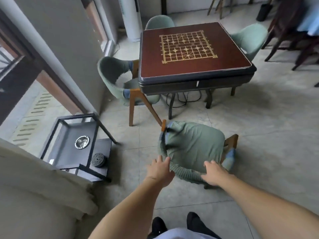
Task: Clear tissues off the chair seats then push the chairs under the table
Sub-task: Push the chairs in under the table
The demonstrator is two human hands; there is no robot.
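Grey floor tiles carry a square table with a board grid on top, three green chairs tucked against it and a fourth green chair standing apart in front. The left hand lies with fingers spread beside the backrest rim; the right hand rests on that rim, fingers loosely extended. Bare floor separates this chair from the table edge; a black side stand sits well left.

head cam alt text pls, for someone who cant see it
A person's left hand and right hand reach the backrest of a green chair standing out from a square table topped with a chess-board grid. Three more green chairs sit around the table, and a small side table holds an ashtray.
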